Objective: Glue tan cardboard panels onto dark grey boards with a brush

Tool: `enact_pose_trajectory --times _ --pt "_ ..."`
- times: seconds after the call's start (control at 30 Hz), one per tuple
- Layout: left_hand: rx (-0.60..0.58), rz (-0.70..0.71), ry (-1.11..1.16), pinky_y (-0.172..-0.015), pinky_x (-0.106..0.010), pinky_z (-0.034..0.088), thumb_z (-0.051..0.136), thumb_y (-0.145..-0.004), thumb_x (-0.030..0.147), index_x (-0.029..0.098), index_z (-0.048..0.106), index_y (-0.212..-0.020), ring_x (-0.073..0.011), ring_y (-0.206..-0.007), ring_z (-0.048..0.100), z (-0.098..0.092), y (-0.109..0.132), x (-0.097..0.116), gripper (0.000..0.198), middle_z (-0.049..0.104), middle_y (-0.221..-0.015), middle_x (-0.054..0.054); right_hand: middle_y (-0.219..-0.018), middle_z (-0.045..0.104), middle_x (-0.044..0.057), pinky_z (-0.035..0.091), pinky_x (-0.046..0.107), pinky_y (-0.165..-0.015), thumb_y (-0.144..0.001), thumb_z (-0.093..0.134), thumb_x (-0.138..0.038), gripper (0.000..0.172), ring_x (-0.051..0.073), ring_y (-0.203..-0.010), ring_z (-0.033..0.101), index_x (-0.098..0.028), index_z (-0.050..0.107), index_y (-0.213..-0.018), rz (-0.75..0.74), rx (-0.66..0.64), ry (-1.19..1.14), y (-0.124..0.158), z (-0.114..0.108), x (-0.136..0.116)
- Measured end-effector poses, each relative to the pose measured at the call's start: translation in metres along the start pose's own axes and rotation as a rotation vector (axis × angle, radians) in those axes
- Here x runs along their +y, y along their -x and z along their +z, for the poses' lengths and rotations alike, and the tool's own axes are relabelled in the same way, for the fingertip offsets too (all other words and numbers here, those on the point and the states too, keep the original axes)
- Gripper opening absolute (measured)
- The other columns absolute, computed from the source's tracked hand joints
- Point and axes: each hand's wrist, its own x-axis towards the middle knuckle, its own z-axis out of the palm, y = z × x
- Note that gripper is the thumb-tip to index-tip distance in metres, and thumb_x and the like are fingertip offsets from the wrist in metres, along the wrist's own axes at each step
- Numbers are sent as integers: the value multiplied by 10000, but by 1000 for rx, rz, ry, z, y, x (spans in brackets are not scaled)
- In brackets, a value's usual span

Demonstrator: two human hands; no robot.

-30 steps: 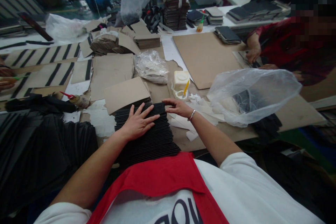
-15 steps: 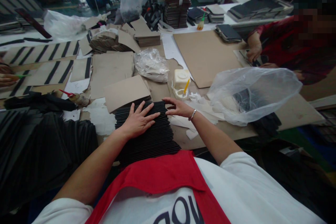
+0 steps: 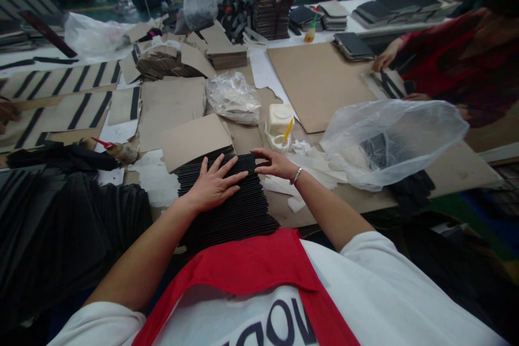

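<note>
Right in front of my red apron lies a fanned row of thin black sheets (image 3: 231,216), their edges overlapping in narrow steps. My left hand (image 3: 214,186) rests flat on top of them, fingers spread. At the far right corner of the row, my right hand (image 3: 273,165) touches the edge with fingers bent and apart, the thumb below. Beyond the row a beige board (image 3: 197,140) lies against its far end. Just past my right hand stands a cream plastic container (image 3: 279,119) with a yellow stick in it.
A pile of black sheets (image 3: 68,232) stands at the left, near a red-tipped glue bottle (image 3: 117,150). A clear plastic bag (image 3: 397,140) lies at the right. Striped boards (image 3: 60,111) cover the far left. A co-worker in red (image 3: 454,65) handles pieces at the right.
My hands stay almost in place on the black sheets. The co-worker's hand at the right has shifted slightly and lifts a dark strip. At the far left, another person's hand has drawn back.
</note>
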Motion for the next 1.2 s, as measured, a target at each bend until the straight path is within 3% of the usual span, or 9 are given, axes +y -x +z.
enact_pose_trajectory --times 0.17,0.4,0.87,1.2 --pt "-11 45 8 -1067 -640 52 407 -908 419 453 459 -1288 -326 -1396 129 -1 2 -1 385 241 -1516 41 -1295 500 92 442 411 -976 -664 732 -354 665 231 -1217 465 -231 493 -1272 -15 22 31 2 1 0" --pt "-13 31 13 -1066 -645 53 393 -911 430 452 470 -1280 -326 -1398 125 0 0 -1 378 259 -1510 41 -1426 366 94 398 428 -999 -640 761 -332 856 236 -1328 332 -317 337 -1383 11 -122 43 11 -5 3" --pt "10 111 31 -1063 -644 56 409 -908 403 449 497 -1258 -314 -1399 131 -1 6 -6 364 235 -1518 35 -1427 355 84 402 453 -989 -663 738 -349 773 244 -1291 377 -320 387 -1351 -3 41 88 16 3 -5" --pt "25 115 43 -1051 -661 71 413 -910 399 438 503 -1258 -327 -1388 166 -1 5 -5 362 284 -1502 7 -1441 325 89 374 471 -1014 -632 767 -367 872 250 -1309 343 -331 323 -1382 25 -44 93 23 1 0"
